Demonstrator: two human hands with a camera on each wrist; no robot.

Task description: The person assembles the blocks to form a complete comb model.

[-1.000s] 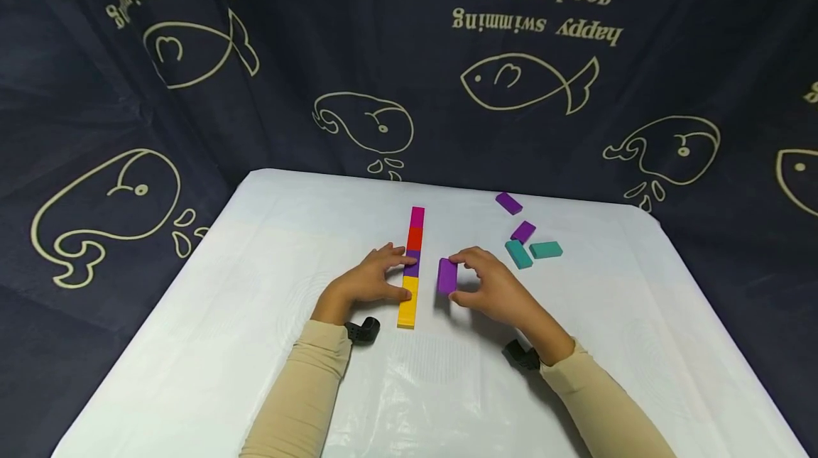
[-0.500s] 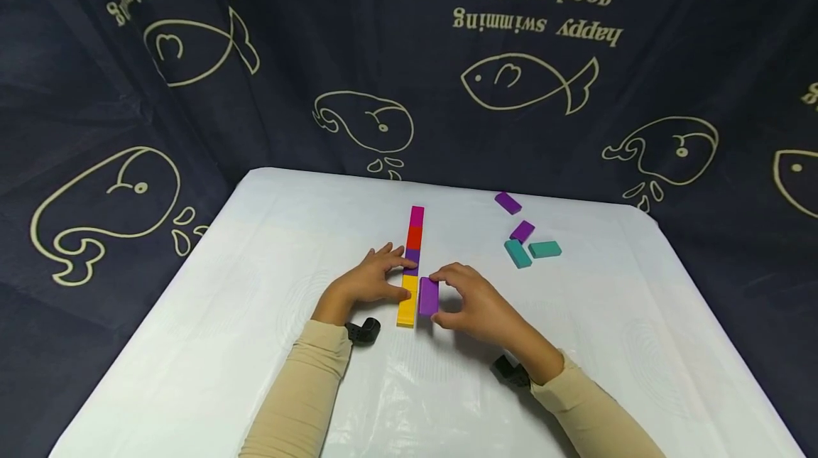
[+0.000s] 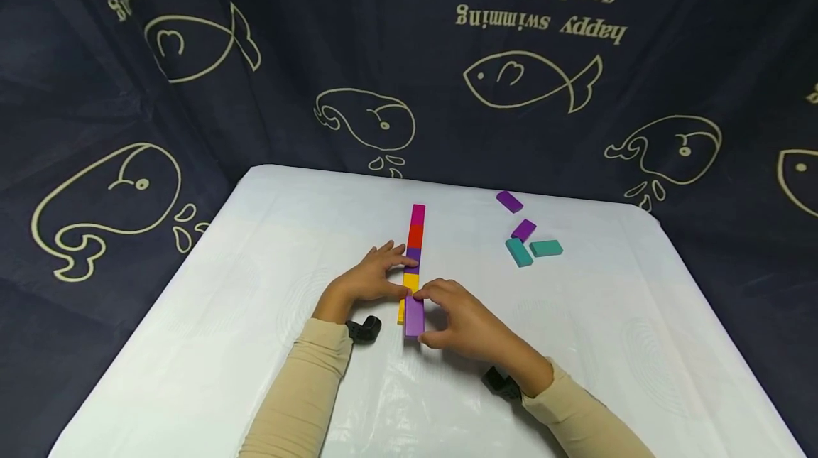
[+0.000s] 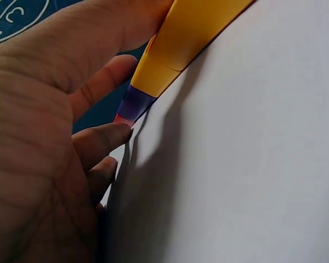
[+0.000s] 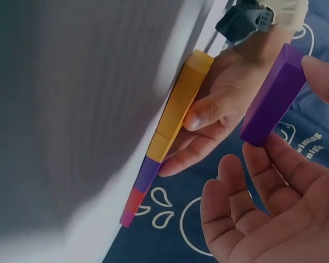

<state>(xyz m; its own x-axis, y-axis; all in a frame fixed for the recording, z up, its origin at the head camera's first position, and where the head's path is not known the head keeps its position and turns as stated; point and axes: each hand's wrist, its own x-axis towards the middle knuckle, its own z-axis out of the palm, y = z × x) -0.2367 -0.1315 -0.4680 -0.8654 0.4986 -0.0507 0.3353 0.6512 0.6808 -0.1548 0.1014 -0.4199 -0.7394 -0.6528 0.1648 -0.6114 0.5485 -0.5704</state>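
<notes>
A straight row of small blocks lies on the white table: magenta (image 3: 418,214) at the far end, then red (image 3: 415,236), dark purple (image 3: 413,255) and two yellow ones (image 5: 181,104). My left hand (image 3: 369,277) rests along the row's left side, index fingertip on the dark purple block and thumb by the yellow ones. A brighter purple block (image 3: 414,317) is pinched lengthwise between thumb and fingers of my right hand (image 3: 465,319). That block overlaps the near yellow one in the head view; in the right wrist view it hangs above the row, apart from it.
To the right at the back lie two purple blocks (image 3: 509,202) and two teal blocks (image 3: 546,248), loosely grouped. A dark curtain (image 3: 409,53) with fish drawings stands behind the white table (image 3: 307,216). Black wrist cameras (image 3: 366,330) sit on both wrists.
My right hand has brought the purple block leftward and nearer to me, from beside the row to over its near yellow end. My left hand stays in place.
</notes>
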